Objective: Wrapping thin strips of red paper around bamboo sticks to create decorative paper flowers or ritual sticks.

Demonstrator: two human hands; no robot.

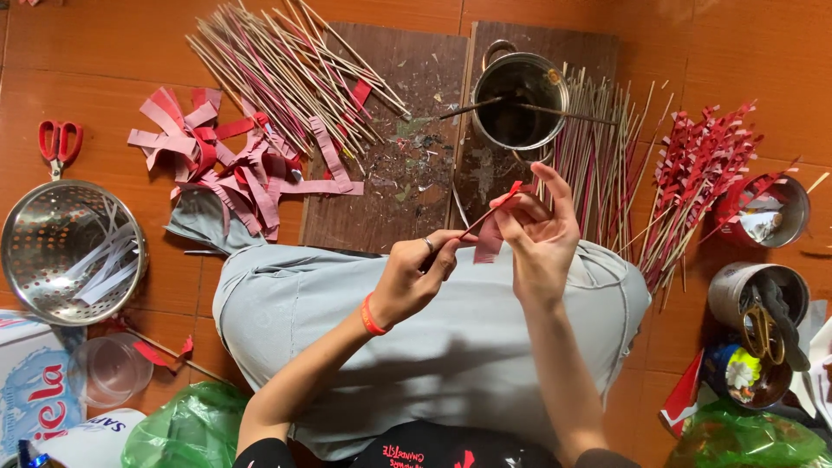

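Over her lap, left hand (414, 276) pinches a thin stick (482, 219), right hand (535, 232) fingers closed on its pink paper strip (489, 241), seemingly mid-wrap. Finished sticks (700, 178) piled right, bare sticks (290, 65) plenty left.

Bright even daylight, soft shadows under the arms, sharp centre, slight wide-angle bending at the edges
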